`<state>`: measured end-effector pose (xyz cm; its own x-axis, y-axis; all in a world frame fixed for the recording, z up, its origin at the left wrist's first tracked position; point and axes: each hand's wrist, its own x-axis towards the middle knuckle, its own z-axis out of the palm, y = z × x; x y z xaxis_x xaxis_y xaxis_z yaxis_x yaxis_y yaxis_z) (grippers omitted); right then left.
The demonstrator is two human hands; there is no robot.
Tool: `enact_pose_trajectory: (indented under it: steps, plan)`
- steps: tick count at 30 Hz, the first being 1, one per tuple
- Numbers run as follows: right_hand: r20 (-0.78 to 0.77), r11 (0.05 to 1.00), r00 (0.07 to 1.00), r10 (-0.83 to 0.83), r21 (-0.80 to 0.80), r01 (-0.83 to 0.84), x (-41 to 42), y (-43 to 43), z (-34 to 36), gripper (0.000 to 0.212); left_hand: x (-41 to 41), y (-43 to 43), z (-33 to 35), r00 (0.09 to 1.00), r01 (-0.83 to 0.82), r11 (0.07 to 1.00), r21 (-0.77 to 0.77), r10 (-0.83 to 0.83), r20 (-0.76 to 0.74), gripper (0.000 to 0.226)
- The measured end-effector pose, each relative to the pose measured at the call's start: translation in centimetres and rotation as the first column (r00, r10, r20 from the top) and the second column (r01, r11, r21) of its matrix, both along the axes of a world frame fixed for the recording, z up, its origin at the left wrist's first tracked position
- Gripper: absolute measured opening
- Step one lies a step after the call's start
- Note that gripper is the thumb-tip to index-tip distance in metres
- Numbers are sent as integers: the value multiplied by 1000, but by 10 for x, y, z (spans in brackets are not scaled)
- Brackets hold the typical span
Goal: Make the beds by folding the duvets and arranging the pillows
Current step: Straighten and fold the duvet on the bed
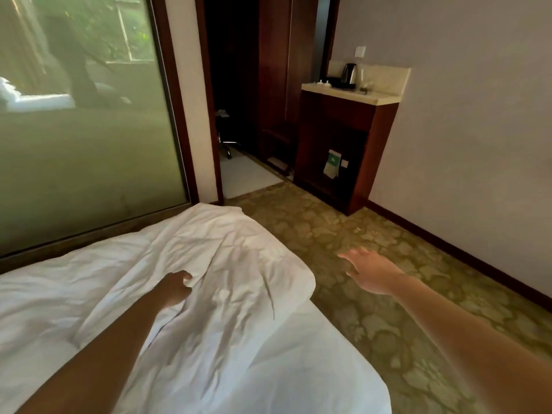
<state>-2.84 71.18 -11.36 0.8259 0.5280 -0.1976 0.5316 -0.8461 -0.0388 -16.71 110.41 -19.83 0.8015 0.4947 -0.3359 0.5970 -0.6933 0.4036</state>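
Duvet fold under way, one corner gripped.
The rumpled white duvet (pixel 239 252), spread on the bed (pixel 313 372), is pinched by the left hand (pixel 176 286); the right hand (pixel 373 271) is held slack and empty above the carpet (pixel 373 339). The far edge probably needs catching next.

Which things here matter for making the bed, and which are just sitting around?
For the job: crumpled white fabric duvet, held by the left hand; open right hand; white-sheeted bed.
Lying about: shiny steel kettle, dark wooden cabinet, green-and-white paper packet, patterned green carpet.
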Motion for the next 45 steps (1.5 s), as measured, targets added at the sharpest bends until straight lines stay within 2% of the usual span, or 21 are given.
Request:
enact_pose_trajectory:
  steps: [3,7,10,12,13,16,21,24,29,32,34,36,38,40,42,45]
  plan:
    - [-53,999,998,38,17,-38,60,-7,-12,50,61,-30,3,1000,-6,1000,-3,6,21,38]
    - [-123,991,985,124,61,-117,153,-23,-37,52,127,-65,-15,994,-100,995,-6,100,48,38]
    - [-180,974,957,228,44,-224,226,-40,-55,54,155,-89,-36,975,-222,975,-9,222,19,39]
    - [-158,953,941,301,6,-303,279,-51,-55,55,175,-107,-47,932,-359,933,-8,359,46,37]
    - [-131,930,922,364,-8,-368,314,-50,-51,55,188,-116,-47,896,-441,898,5,440,61,36]
    - [-103,893,891,442,-44,-448,362,-42,-32,54,217,-136,-42,836,-547,836,51,542,86,34]
    - [-65,792,790,610,33,-609,429,4,-21,52,281,-188,-25,826,-560,829,-2,558,76,38]
    - [-87,706,701,708,102,-701,448,51,-28,50,291,-194,-12,808,-588,808,27,586,68,38]
    - [-162,542,519,840,191,-818,476,126,-35,48,279,-161,10,628,-778,628,7,778,19,28]
    - [-74,470,464,883,181,-864,527,172,-32,45,307,-118,17,494,-870,493,-15,869,-31,11]
    - [9,449,452,892,89,-889,577,204,-29,44,358,-73,13,494,-867,492,80,869,18,21]
    - [22,439,438,899,-29,-898,629,235,-23,46,432,-37,13,581,-811,577,97,813,24,32]
    - [17,442,442,897,-90,-893,675,264,-14,48,511,-13,19,709,-704,705,82,705,23,37]
    - [42,452,450,892,-79,-889,715,299,-7,49,579,20,33,763,-646,760,70,645,38,40]
    - [52,447,444,894,-42,-894,750,339,-6,48,630,63,46,802,-597,793,121,596,49,40]
    - [36,411,410,911,-25,-911,803,406,-14,48,687,128,53,803,-591,793,150,595,21,38]
